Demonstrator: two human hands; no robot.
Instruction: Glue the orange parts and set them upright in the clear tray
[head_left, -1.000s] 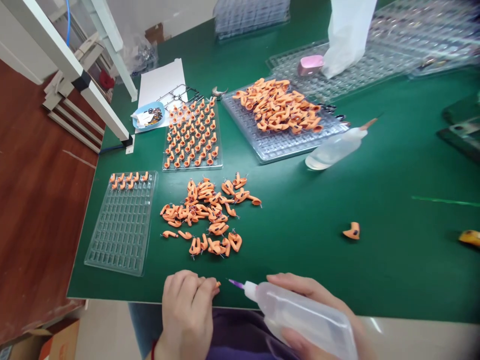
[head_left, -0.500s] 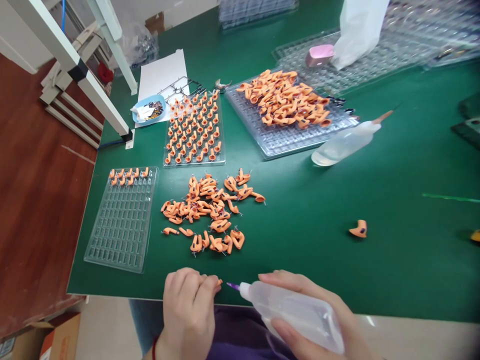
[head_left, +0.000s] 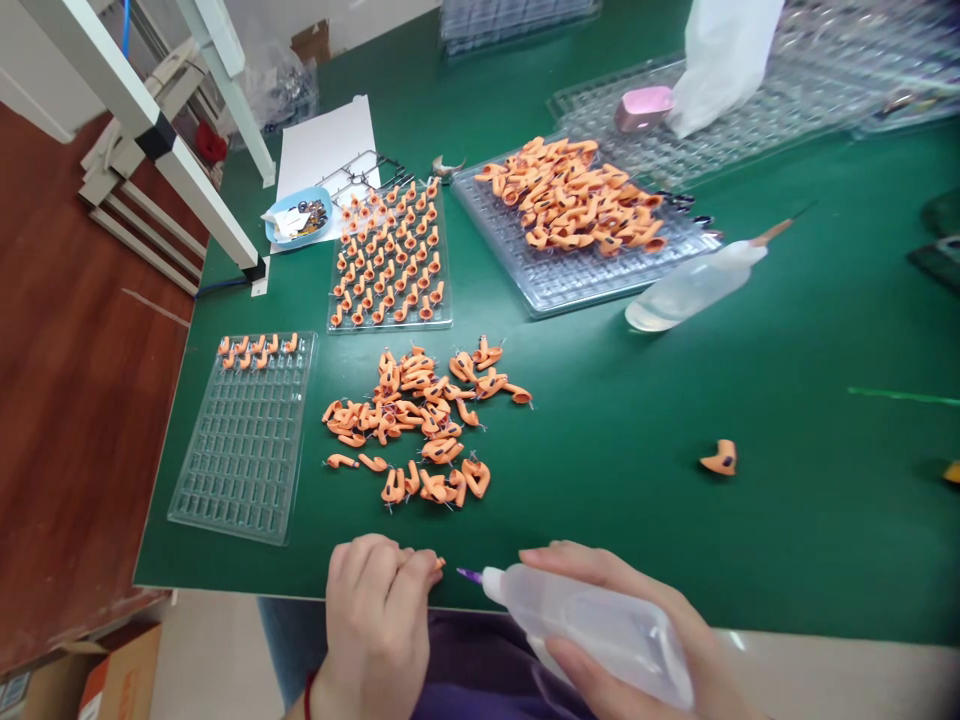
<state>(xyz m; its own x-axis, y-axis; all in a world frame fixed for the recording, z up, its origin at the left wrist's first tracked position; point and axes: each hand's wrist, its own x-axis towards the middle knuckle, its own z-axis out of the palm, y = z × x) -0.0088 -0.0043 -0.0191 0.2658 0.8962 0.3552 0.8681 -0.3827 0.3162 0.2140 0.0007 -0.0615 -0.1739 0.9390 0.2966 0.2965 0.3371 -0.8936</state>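
While a broad dark-green tabletop (head_left: pixel 600 450) is stretching out, one translucent plastic squeeze bottle (head_left: pixel 600 622) is being gripped by the half-closed right hand (head_left: pixel 701 650); the left hand (head_left: pixel 379 610), curled tight, is pinching one small orange piece (head_left: pixel 439 564) just apart from the bottle's tapered purple tip (head_left: pixel 470 576).

Fingers (head_left: pixel 411 582) of the left hand (head_left: pixel 377 620) hide most of an orange piece (head_left: pixel 439 564).

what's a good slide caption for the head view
Left hand holds an orange part, right hand points a purple-tipped bottle towards it, at a green table.
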